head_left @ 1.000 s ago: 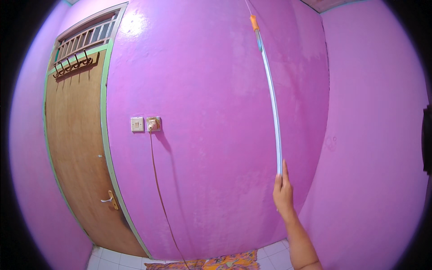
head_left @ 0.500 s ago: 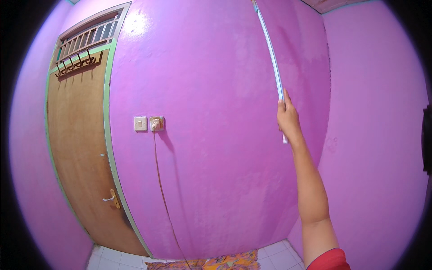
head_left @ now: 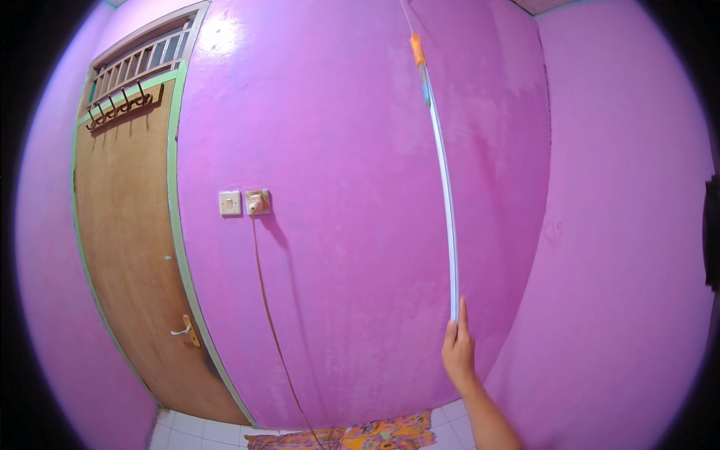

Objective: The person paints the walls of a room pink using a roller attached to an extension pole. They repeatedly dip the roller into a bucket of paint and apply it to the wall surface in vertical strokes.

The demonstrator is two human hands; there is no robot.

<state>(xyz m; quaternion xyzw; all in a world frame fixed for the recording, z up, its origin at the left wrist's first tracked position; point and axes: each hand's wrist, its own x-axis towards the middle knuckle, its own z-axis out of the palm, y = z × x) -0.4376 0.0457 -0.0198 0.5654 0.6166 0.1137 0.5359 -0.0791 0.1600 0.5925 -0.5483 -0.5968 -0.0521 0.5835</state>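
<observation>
My right hand point(head_left: 459, 358) comes up from the lower right, its fingers wrapped round the lower end of a long, slim, whitish-blue pole point(head_left: 447, 202). The forefinger lies straight along the pole. An orange handle point(head_left: 418, 50) is joined to the pole's upper end, with something bluish around the joint. From that handle a thin metal rod point(head_left: 406, 13) runs up past the top edge, so whatever it carries is hidden. The pole stands nearly upright, leaning slightly left, in front of a purple wall point(head_left: 352, 247). My left hand is out of view.
At left is a brown door point(head_left: 124, 225) with a green frame and a hook rack point(head_left: 124, 109). A light switch point(head_left: 230, 203) and a plugged socket point(head_left: 257, 202) sit on the wall, a cord point(head_left: 268, 307) hanging down. Patterned cloth point(head_left: 390, 431) lies on white tiles.
My right hand has moved down and slightly left with the pole. The orange handle and thin rod at its top have come into view.
</observation>
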